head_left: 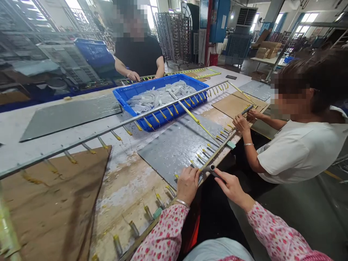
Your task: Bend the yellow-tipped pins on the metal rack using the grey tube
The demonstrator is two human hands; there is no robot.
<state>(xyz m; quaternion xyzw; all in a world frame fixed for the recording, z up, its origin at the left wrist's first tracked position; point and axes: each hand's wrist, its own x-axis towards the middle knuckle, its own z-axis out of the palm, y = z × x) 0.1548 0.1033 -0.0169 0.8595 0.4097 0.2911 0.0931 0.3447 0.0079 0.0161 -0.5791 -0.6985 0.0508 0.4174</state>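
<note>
My right hand [234, 189] is wrapped around a dark grey tube [219, 172], whose hollow round end points toward my left hand. My left hand [187, 185] is closed at the near bar of a long rack, its fingertips just left of the tube's end; what they pinch is hidden. Along that near bar [223, 145] stands a row of grey pegs with yellow tips and thin wire hooks. The rack's far bar [108, 129] carries a similar row, and a yellow crossbar [197, 120] joins the two sides.
A blue basket [119, 95] of clear plastic-looking pieces stands mid-table. Grey sheets [70, 117] and brown boards [78, 195] lie on the table. At right, a co-worker in white [301, 148] handles another dark tube [247, 110]; another person in black [140, 54] works across the table.
</note>
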